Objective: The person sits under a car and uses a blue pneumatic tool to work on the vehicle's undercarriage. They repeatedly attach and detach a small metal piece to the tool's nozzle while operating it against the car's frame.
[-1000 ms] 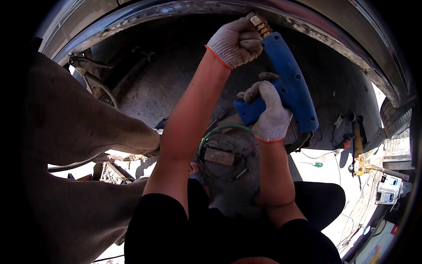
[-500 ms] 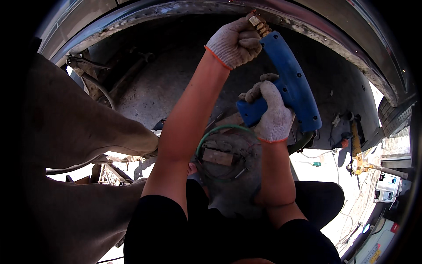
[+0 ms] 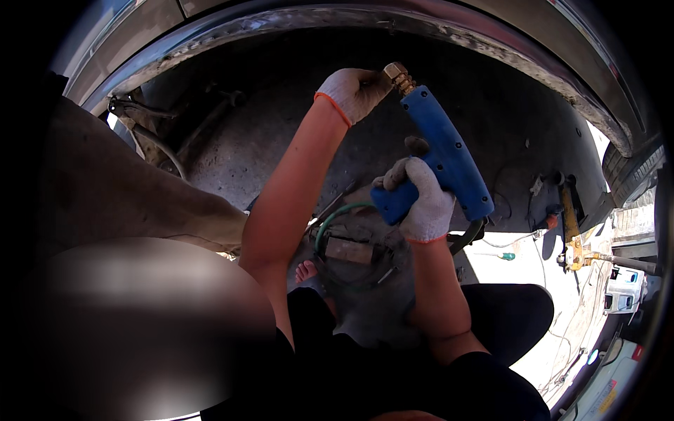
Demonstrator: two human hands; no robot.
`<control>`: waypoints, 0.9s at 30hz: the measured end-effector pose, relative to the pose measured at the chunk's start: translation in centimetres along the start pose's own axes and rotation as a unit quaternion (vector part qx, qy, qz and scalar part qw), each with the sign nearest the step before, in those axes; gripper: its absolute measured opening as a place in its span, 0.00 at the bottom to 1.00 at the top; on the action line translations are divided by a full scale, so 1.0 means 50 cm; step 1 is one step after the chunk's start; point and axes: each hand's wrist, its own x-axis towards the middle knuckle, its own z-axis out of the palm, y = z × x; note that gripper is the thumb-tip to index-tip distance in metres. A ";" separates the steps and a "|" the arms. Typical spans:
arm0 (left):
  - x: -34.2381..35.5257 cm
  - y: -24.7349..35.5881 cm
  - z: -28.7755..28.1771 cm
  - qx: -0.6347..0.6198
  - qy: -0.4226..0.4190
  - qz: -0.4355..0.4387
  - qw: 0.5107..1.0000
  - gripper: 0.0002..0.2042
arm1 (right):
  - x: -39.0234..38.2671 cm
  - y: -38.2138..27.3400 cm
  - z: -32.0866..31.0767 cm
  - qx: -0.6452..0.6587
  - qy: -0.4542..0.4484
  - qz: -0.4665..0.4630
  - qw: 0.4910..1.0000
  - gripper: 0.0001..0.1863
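Observation:
My right hand [image 3: 428,203], in a white knit glove with an orange cuff, is wrapped round the handle of a blue pistol-shaped welding gun [image 3: 449,151]. The gun slants up and to the left, ending in a brass nozzle [image 3: 400,77]. Gloved the same way, my left hand [image 3: 354,95] is beside that nozzle with its fingers bent together. Whatever its fingertips pinch is hidden, and I cannot tell whether they touch the brass. Above both hands runs the scuffed lower edge of a car body [image 3: 281,21].
Below the hands lie a green hose [image 3: 333,217] and a wooden block [image 3: 349,250]. A yellow jack [image 3: 572,242] stands at the right near a tyre [image 3: 635,179]. Metal linkage [image 3: 144,116] sits at the left. Another person's clothed leg [image 3: 154,182] is close on my left.
Both hands and the gun have come down from the car edge, the nozzle moving slightly left. The sparks at the nozzle are gone. A blurred patch now covers the lower left.

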 end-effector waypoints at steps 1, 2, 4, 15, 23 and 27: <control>-0.002 -0.005 0.001 0.023 -0.004 0.001 1.000 0.15 | -0.002 -0.001 -0.003 -0.004 0.009 0.008 1.000 0.22; -0.003 -0.012 0.003 0.041 -0.022 0.002 0.999 0.15 | -0.004 -0.004 -0.005 0.009 0.010 0.005 1.000 0.22; -0.009 -0.032 0.006 0.077 -0.058 0.005 0.995 0.15 | -0.009 -0.014 -0.002 0.035 0.011 -0.002 0.999 0.22; -0.080 -0.041 0.028 0.230 -0.235 0.074 0.942 0.13 | -0.015 -0.040 -0.040 0.029 0.021 -0.015 0.999 0.20; -0.083 -0.047 0.034 0.215 -0.274 0.061 0.935 0.14 | -0.015 -0.046 -0.038 0.007 0.019 -0.026 0.999 0.19; -0.085 -0.043 0.041 0.258 -0.260 0.103 0.925 0.13 | -0.012 -0.049 -0.033 0.012 0.034 -0.020 0.999 0.18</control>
